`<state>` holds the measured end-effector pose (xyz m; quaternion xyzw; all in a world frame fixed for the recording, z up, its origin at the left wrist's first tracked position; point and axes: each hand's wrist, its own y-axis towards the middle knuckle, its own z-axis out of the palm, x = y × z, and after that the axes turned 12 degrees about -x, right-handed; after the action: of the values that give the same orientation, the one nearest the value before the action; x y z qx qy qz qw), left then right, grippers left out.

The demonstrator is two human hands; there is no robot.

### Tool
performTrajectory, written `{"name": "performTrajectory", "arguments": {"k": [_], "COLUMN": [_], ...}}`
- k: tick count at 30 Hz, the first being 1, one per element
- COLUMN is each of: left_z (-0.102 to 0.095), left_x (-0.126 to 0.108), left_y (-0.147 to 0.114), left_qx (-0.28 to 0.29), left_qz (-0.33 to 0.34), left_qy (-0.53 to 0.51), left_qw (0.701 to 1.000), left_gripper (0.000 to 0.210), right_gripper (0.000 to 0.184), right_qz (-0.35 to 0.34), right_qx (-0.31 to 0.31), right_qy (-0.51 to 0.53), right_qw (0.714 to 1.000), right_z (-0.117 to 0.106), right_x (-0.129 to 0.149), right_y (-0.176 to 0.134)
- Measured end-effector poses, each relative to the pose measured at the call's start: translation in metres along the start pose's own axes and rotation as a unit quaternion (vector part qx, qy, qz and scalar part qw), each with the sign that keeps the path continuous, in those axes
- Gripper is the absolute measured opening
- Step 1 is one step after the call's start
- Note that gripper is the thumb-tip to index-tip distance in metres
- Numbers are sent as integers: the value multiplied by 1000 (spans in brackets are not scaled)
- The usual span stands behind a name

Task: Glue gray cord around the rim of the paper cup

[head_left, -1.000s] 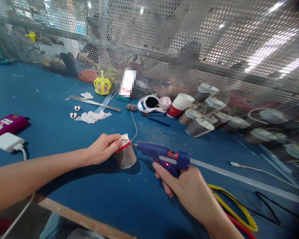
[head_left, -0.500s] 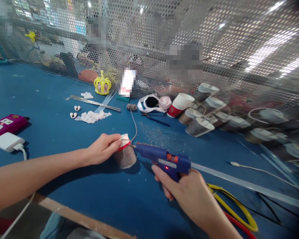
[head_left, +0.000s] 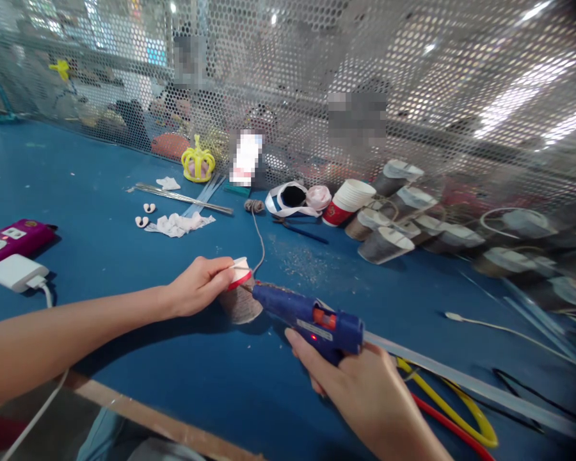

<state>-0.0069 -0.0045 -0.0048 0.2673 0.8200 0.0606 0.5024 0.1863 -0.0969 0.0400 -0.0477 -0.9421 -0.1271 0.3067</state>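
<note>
My left hand (head_left: 202,285) is closed on a paper cup (head_left: 242,306) tilted over the table, its lower part wound with grey-brown cord and a red and white band left bare near the end I hold. From the cup a strand of cord (head_left: 261,243) runs back to a small cord bundle (head_left: 254,205). My right hand (head_left: 350,378) grips a blue hot glue gun (head_left: 307,320) with its red light on. The gun's nozzle is at the cup's side, by the edge of the winding. A long clear glue stick (head_left: 427,358) sticks out of its back.
Several cord-wrapped cups (head_left: 386,245) crowd the right side beside a stack of paper cups (head_left: 349,202). Pliers (head_left: 300,230), a ribbon roll (head_left: 292,197) and a yellow crown (head_left: 198,165) lie further back. A purple power strip (head_left: 19,240) is at left; a metal mesh (head_left: 288,64) stands behind.
The glue gun has shifted slightly left and down, its nozzle now lower on the cup's side. My right hand has moved with it. The left hand and cup stay nearly still.
</note>
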Motion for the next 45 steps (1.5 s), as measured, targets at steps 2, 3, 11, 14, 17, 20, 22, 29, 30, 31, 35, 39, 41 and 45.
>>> {"name": "performTrajectory", "arguments": {"k": [2, 3, 11, 14, 17, 20, 22, 29, 30, 31, 35, 39, 41, 45], "left_z": [0, 0, 0, 1, 1, 1, 0, 0, 0, 0, -1, -1, 0, 0], "left_x": [0, 0, -2, -2, -3, -5, -6, -3, -3, -2, -3, -3, -3, -4], "left_y": [0, 0, 0, 0, -1, -1, -1, 0, 0, 0, -1, -1, 0, -1], "left_qx": [0, 1, 1, 2, 4, 5, 5, 4, 5, 5, 9, 8, 8, 10], "left_qz": [1, 1, 3, 6, 4, 1, 1, -9, -9, -9, -11, -11, -10, -8], "left_qy": [-2, -3, -15, -12, -10, -14, -11, -3, -3, -2, -4, -7, -7, -9], "left_qw": [1000, 1000, 1000, 1000, 1000, 1000, 1000, 1000, 1000, 1000, 1000, 1000, 1000, 1000], "left_gripper": [26, 26, 28, 28, 27, 28, 27, 26, 26, 27, 26, 25, 25, 25], "right_gripper": [28, 26, 22, 20, 21, 21, 21, 24, 24, 25, 30, 34, 36, 37], "right_qz": [-34, -45, -70, -78, -89, -86, -74, 48, 72, 97, 145, 126, 112, 89], "right_qx": [-23, -33, -42, -40, -28, -24, -35, 19, 20, 11, -43, -25, -18, -8], "right_qy": [3, 4, 12, 11, 15, 14, 9, 12, 20, 30, 53, 32, 19, 7], "right_qw": [999, 998, 997, 996, 995, 996, 997, 999, 997, 995, 987, 991, 993, 996], "right_z": [2, 4, 9, 7, 4, 4, 4, -3, -3, -2, 5, 7, 6, 3], "right_x": [-3, -5, 0, 2, 4, 6, 5, 0, 0, -1, -7, -16, -17, -15], "right_y": [-1, -2, -5, -4, -4, -3, -3, 0, -1, -1, 1, 5, 7, 8]}}
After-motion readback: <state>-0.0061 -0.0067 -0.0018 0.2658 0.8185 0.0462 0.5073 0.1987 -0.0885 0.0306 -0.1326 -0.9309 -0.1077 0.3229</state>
